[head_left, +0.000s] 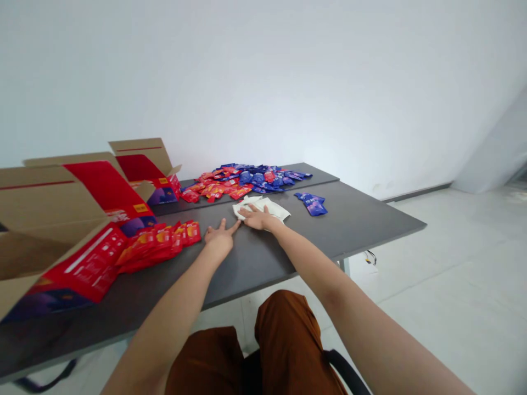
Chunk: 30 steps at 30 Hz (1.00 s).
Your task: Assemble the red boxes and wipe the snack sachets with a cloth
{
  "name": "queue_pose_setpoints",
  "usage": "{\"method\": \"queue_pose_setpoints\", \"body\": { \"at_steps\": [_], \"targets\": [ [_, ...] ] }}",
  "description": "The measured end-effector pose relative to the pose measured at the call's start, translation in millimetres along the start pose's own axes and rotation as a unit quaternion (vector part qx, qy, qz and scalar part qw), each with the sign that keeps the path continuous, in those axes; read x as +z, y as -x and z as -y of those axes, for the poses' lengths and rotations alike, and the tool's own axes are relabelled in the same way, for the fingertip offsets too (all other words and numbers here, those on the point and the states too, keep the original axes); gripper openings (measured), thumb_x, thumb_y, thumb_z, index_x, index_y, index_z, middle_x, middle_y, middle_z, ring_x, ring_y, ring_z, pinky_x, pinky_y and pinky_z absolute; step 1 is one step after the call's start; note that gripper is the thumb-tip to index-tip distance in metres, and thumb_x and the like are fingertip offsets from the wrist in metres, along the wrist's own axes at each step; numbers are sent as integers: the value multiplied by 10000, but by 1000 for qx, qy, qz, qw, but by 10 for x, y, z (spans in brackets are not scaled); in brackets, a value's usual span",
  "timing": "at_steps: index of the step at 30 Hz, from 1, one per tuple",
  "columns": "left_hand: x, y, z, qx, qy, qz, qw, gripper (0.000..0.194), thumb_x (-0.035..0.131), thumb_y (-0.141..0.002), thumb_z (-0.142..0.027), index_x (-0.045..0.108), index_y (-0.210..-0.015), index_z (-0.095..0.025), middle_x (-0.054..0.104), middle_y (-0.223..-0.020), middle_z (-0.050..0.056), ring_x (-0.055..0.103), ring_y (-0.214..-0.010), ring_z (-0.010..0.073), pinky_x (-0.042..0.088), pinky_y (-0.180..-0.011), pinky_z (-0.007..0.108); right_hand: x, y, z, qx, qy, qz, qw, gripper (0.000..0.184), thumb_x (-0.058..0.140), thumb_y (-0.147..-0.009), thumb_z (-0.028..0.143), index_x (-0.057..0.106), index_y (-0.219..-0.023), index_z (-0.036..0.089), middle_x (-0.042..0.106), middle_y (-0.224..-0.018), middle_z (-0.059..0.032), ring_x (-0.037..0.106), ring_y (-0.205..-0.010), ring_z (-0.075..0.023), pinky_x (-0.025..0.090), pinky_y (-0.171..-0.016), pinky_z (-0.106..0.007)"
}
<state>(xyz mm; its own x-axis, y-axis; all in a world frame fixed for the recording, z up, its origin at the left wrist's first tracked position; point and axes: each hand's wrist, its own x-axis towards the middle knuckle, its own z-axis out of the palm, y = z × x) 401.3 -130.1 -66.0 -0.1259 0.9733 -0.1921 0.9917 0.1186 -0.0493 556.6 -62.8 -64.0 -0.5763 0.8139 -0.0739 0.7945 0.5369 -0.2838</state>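
The right hand [257, 218] lay open and flat on a crumpled white wrapper [261, 209], pressing it against the grey table [349, 219]. The left hand [220, 236] was open, palm down on the table, just left of the wrapper. Beyond the wrapper lay a mixed heap of red and blue sachets [242, 181]; to its right sat a small blue group [312, 204]. Left of it, red sachets [160, 244] lay in a loose row beside 2 open cardboard cartons [49, 219].
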Motion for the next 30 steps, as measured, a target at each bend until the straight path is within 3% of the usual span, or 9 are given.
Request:
{"method": "queue_pose_setpoints", "body": {
  "at_steps": [4, 6, 8, 12, 15, 20, 26, 28, 30],
  "targets": [
    [39, -58, 108, 108, -43, -12, 993, 1033, 593, -701, -11, 120, -1542, -379, 84, -1617, 88, 200, -1453, 337, 334, -1106, 498, -184, 95, -82, -38, -37, 32, 998, 544, 350, -927, 277, 409, -1462, 358, 309, -1564, 29, 136, -1482, -263, 45, -1133, -652],
    [63, -145, 147, 125, -23, -49, 991, 909, 535, -702, 11, 244, -1539, -188, 202, -1585, 162, 222, -1454, 272, 320, -1131, 413, -249, 213, -134, -57, -61, 54, 995, 573, 388, -889, 254, 432, -1453, 348, 362, -1541, 27, 201, -1466, -271, 82, -1155, -603],
    [64, -233, 186, 88, 21, -110, 990, 716, 520, -724, -37, 447, -1435, -70, 407, -1486, 209, 353, -1403, 273, 360, -1108, 375, -269, 331, -157, -50, -75, 56, 994, 655, 434, -858, 290, 336, -1503, 340, 361, -1543, 10, 230, -1455, -299, 100, -1147, -614],
    [0, -317, 299, 40, 119, -178, 976, 548, 539, -721, -113, 649, -1257, -102, 634, -1277, 153, 566, -1226, 284, 428, -1051, 355, -177, 449, -75, -7, -28, 13, 999, 998, 612, -741, 436, 54, -1561, 325, 263, -1585, -98, 189, -1451, -375, 126, -1080, -706],
    [-49, -298, 351, 44, 171, -204, 963, 518, 537, -703, -106, 704, -1190, -161, 693, -1190, 96, 614, -1163, 253, 449, -1024, 316, -86, 445, 37, 18, -1, -14, 1000, 1113, 659, -705, 461, -17, -1563, 247, 162, -1602, -167, 170, -1450, -387, 183, -1092, -662],
    [-20, -243, 252, 18, 212, -274, 938, 425, 532, -733, -158, 754, -1092, -205, 749, -1031, 71, 678, -1028, 243, 503, -941, 313, -70, 443, 166, 72, 29, -7, 997, 901, 534, -804, 263, 57, -1552, 106, 126, -1600, -207, 148, -1465, -356, 203, -1133, -572],
    [104, -212, 65, 50, 205, -241, 947, 405, 497, -760, -147, 764, -1057, -211, 738, -1089, 31, 659, -1070, 182, 473, -967, 243, -166, 494, 160, 62, 33, 37, 997, 661, 519, -798, 157, 324, -1422, 56, 421, -1451, -270, 424, -1342, -347, 331, -1074, -491],
    [127, -217, 27, 57, 188, -252, 948, 418, 494, -753, -135, 761, -1065, -212, 725, -1127, 34, 641, -1107, 180, 459, -984, 243, -197, 488, 95, 57, 2, 13, 998, 549, 521, -796, 166, 404, -1325, 80, 485, -1396, -258, 490, -1279, -350, 375, -1027, -487],
    [129, -223, -11, 48, 185, -271, 943, 417, 491, -763, -155, 756, -1079, -210, 727, -1120, 47, 644, -1097, 197, 467, -973, 265, -236, 479, 23, 44, -43, -66, 996, 456, 505, -801, 175, 422, -1247, 122, 530, -1351, -224, 515, -1241, -340, 386, -996, -510]
  ]
}}
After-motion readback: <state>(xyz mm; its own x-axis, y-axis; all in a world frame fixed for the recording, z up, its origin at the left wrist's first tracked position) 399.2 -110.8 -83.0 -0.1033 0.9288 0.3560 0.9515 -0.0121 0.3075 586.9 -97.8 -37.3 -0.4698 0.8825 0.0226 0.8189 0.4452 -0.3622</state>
